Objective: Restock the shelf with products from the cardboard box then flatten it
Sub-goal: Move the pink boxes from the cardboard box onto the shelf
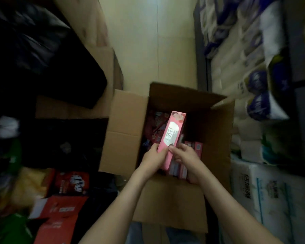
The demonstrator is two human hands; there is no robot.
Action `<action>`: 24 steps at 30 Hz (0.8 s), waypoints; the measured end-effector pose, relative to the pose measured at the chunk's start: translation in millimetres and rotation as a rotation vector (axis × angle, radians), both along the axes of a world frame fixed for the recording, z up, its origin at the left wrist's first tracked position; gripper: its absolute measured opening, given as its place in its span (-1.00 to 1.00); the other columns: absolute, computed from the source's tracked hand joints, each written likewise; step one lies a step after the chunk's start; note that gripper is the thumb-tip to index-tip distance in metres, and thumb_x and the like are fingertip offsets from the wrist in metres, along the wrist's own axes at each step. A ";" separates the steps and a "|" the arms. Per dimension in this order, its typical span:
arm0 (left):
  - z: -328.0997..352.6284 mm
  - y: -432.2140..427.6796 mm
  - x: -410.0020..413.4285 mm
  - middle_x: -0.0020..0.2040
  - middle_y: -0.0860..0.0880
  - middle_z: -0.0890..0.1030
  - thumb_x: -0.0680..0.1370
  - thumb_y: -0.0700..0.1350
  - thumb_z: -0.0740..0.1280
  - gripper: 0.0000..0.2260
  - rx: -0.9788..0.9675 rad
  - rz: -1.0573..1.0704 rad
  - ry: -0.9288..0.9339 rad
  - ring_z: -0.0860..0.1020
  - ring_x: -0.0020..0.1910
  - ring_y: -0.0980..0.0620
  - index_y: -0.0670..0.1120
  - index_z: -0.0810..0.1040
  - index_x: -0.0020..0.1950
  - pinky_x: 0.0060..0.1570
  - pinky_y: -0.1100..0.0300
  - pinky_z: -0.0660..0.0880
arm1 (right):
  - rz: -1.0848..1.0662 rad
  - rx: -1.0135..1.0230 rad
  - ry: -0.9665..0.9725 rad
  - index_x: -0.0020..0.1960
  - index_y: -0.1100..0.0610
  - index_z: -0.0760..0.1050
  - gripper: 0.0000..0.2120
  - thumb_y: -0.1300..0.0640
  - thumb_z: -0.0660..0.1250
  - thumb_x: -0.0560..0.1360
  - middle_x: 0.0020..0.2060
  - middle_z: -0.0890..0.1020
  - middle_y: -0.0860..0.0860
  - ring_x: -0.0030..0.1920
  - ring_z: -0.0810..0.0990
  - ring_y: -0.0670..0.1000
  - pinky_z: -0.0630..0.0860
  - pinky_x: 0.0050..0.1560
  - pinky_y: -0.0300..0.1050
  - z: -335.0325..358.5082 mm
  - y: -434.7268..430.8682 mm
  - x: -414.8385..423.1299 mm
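Note:
An open cardboard box (pixel 125 131) stands on the floor in front of me, flaps spread outward. Above its opening I hold a long pink product box (pixel 173 132) with a white label, tilted away from me. My left hand (pixel 153 159) grips its near end from the left and my right hand (pixel 187 157) grips it from the right. Under the pink box, more pink boxes (pixel 198 147) stand on end inside the cardboard box, and dark red packets (pixel 155 124) lie at its far left.
Shelves of toilet-paper packs (pixel 253 81) run along the right, with a large white pack (pixel 271 194) near my right arm. Red packages (pixel 60 208) and dark goods sit at the left. More cardboard (pixel 102 67) lies at the far left; pale floor (pixel 148 41) stretches ahead.

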State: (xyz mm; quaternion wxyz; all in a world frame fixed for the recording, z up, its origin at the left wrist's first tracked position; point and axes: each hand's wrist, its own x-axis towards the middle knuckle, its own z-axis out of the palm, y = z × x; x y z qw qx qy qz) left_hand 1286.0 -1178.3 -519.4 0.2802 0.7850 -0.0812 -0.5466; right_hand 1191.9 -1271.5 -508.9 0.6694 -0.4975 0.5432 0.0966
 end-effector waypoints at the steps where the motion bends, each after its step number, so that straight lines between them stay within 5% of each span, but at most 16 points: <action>1: 25.2 6.6 11.4 0.10 -0.05 0.60 0.55 0.16 0.25 -0.64 -0.039 0.052 -0.015 0.57 -0.01 0.00 -0.04 0.47 0.23 -0.06 0.12 0.54 | 0.041 -0.007 -0.037 0.20 0.18 0.44 -0.76 0.13 0.29 0.56 -0.01 0.62 0.06 -0.10 0.62 -0.02 0.55 -0.21 -0.25 24.4 2.2 11.9; 6: 150.9 60.0 72.7 0.05 0.01 0.60 0.55 0.06 0.31 -0.70 -0.222 0.227 -0.149 0.58 -0.02 0.09 -0.07 0.45 0.20 -0.10 0.28 0.54 | 0.239 -0.027 -0.197 0.23 0.26 0.46 -0.73 0.19 0.28 0.55 -0.05 0.65 0.07 -0.20 0.64 -0.07 0.51 -0.25 -0.28 138.8 32.8 86.8; 10: 242.8 130.1 128.1 0.14 -0.05 0.59 0.57 0.10 0.26 -0.65 -0.244 0.283 -0.371 0.57 0.08 0.00 -0.06 0.43 0.28 0.04 0.12 0.51 | 0.435 -0.028 -0.322 0.26 0.22 0.46 -0.69 0.16 0.32 0.54 0.03 0.66 0.07 -0.11 0.64 -0.03 0.52 -0.11 -0.15 222.4 84.6 159.8; 14: 331.6 225.5 177.4 0.19 -0.04 0.55 0.60 0.07 0.22 -0.66 -0.265 0.323 -0.610 0.53 0.12 0.03 -0.05 0.41 0.31 -0.01 0.19 0.43 | 0.533 -0.090 -0.492 0.38 0.19 0.24 -0.39 0.23 0.44 0.43 0.13 0.55 0.06 0.00 0.61 -0.04 0.58 -0.09 -0.20 311.6 156.0 229.8; 16: 374.1 280.9 197.5 0.20 0.00 0.53 0.59 0.10 0.22 -0.65 -0.240 0.316 -0.728 0.51 0.16 0.03 -0.01 0.41 0.32 0.08 0.13 0.44 | 0.597 -0.342 -0.593 0.50 0.07 0.00 -0.02 0.08 0.56 0.31 0.28 0.41 0.04 0.29 0.44 0.03 0.48 0.23 -0.05 352.8 191.9 262.9; 18: 416.8 336.8 213.6 0.22 0.00 0.51 0.57 0.08 0.25 -0.64 -0.224 0.332 -0.861 0.50 0.20 0.03 -0.03 0.41 0.32 0.12 0.16 0.42 | 0.752 -0.749 -0.639 0.53 -0.02 -0.16 0.18 -0.15 0.58 0.20 0.46 0.15 0.04 0.47 0.12 0.07 0.14 0.47 0.05 393.9 229.6 294.2; 21: 477.4 417.8 224.1 0.25 0.01 0.44 0.58 0.07 0.25 -0.59 -0.121 0.301 -1.092 0.41 0.26 0.06 -0.02 0.36 0.38 0.16 0.22 0.32 | 0.997 -1.206 -0.828 0.54 -0.12 -0.14 0.07 -0.24 0.48 0.27 0.51 -0.02 -0.02 0.48 -0.09 0.00 -0.04 0.46 0.03 453.5 296.2 325.2; 24: 524.1 492.8 219.0 0.23 0.04 0.43 0.58 0.08 0.24 -0.59 -0.017 0.297 -1.233 0.39 0.24 0.08 -0.01 0.34 0.39 0.16 0.24 0.30 | 1.088 -1.510 -1.205 0.46 -0.04 0.27 -0.30 -0.24 0.31 0.38 0.40 0.34 0.02 0.39 0.11 0.03 0.07 0.38 0.02 488.8 368.6 345.1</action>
